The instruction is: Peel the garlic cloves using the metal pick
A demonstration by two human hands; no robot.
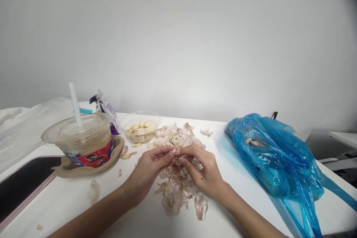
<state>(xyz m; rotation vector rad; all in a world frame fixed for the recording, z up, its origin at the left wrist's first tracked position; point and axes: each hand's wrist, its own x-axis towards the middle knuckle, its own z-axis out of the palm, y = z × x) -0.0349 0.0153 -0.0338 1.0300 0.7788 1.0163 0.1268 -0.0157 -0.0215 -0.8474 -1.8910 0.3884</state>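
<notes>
My left hand (149,169) and my right hand (203,171) meet over a pile of papery garlic skins (178,189) on the white table (237,178). Both pinch a small garlic piece (175,153) between their fingertips; most of it is hidden by the fingers. Just beyond the hands lie more loose skins (175,135). A clear plastic bowl (142,122) with several peeled cloves stands behind my left hand.
A lidded drink cup with a white straw (83,137) stands on a tan holder at left. A dark tablet (25,186) lies at the left edge. A blue plastic bag (273,156) sits at right. A small foil packet (107,109) leans behind the cup.
</notes>
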